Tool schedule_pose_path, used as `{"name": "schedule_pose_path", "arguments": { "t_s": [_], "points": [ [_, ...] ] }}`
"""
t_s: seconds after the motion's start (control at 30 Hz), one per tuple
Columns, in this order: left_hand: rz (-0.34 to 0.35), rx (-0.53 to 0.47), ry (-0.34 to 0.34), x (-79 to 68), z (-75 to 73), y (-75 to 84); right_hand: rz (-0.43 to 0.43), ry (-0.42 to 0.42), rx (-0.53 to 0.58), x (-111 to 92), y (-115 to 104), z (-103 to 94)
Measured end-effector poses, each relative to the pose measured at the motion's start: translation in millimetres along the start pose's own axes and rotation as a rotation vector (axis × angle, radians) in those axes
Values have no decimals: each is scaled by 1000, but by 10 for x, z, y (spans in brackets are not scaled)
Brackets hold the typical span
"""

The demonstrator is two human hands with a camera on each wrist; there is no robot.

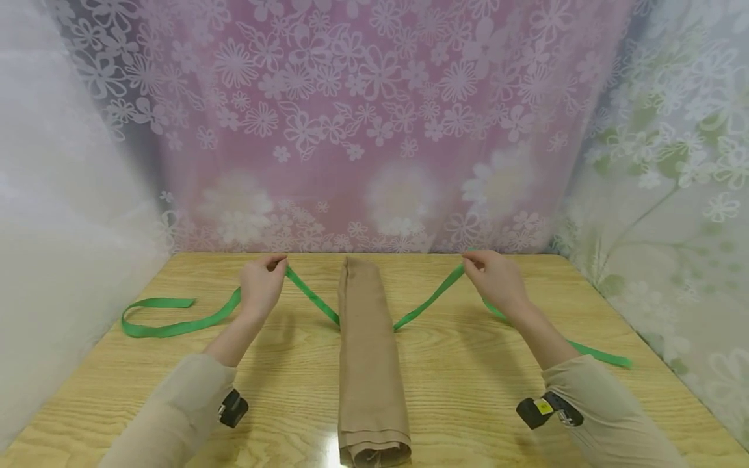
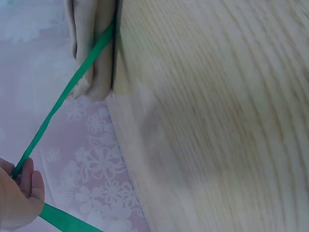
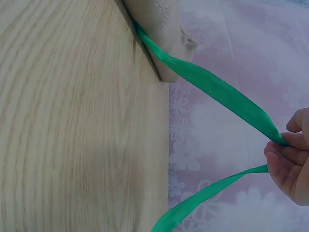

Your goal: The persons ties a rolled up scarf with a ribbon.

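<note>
A rolled, folded brown cloth (image 1: 371, 357) lies lengthwise on the table, its layered end toward me. Beneath it passes a green ribbon (image 1: 313, 297), coming out on both sides. My left hand (image 1: 261, 286) pinches the ribbon left of the roll and holds it above the tabletop. On the other side my right hand (image 1: 497, 283) pinches the opposite stretch, also raised. Both stretches slope up from the roll to the fingers. In the left wrist view the ribbon (image 2: 63, 99) runs straight to the cloth; in the right wrist view the ribbon (image 3: 212, 84) looks broader and slightly twisted.
The ribbon's left tail curls on the wooden table (image 1: 292, 403), and its right tail trails past the right forearm. A pink flowered curtain (image 1: 374, 130) hangs behind the table's far edge. Pale sheets flank both sides. Small black cameras (image 1: 234, 409) are strapped at the wrists.
</note>
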State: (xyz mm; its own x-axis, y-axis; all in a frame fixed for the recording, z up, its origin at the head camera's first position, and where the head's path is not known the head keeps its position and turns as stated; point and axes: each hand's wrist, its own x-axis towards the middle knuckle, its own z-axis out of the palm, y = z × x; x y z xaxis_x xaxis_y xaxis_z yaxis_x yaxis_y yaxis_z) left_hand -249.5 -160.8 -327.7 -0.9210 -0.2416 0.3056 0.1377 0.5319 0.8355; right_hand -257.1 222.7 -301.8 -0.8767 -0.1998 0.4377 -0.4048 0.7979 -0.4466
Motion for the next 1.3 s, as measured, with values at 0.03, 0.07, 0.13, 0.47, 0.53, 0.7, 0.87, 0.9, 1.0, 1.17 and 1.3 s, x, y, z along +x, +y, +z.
{"name": "schedule_pose_path", "arguments": {
  "t_s": [0.03, 0.07, 0.13, 0.47, 0.53, 0.7, 0.87, 0.9, 1.0, 1.17, 1.3],
  "points": [
    [3, 0, 1, 4, 9, 10, -3, 1, 6, 3, -16, -2],
    [7, -5, 2, 7, 17, 21, -6, 1, 15, 6, -30, -5],
    [15, -5, 7, 10, 31, 46, -10, 5, 22, 14, -58, -2],
    [61, -33, -58, 7, 60, 188, -53, 34, 70, 71, -181, 54],
    [66, -48, -76, 1, 65, 213, -63, 43, 74, 87, -203, 68],
    [73, -76, -104, -22, 89, 272, -71, 39, 97, 112, -251, 99],
    [78, -66, -102, -31, 126, 327, -60, 29, 112, 127, -291, 124],
    [79, -69, -102, -31, 132, 338, -60, 30, 113, 130, -298, 127],
    [92, -82, -108, -30, 156, 366, -56, 30, 130, 141, -323, 137],
    [90, -86, -150, -23, 181, 419, -36, 19, 146, 166, -373, 146],
    [73, -71, -183, -23, 192, 456, -21, 5, 156, 181, -407, 159]
  ]
}}
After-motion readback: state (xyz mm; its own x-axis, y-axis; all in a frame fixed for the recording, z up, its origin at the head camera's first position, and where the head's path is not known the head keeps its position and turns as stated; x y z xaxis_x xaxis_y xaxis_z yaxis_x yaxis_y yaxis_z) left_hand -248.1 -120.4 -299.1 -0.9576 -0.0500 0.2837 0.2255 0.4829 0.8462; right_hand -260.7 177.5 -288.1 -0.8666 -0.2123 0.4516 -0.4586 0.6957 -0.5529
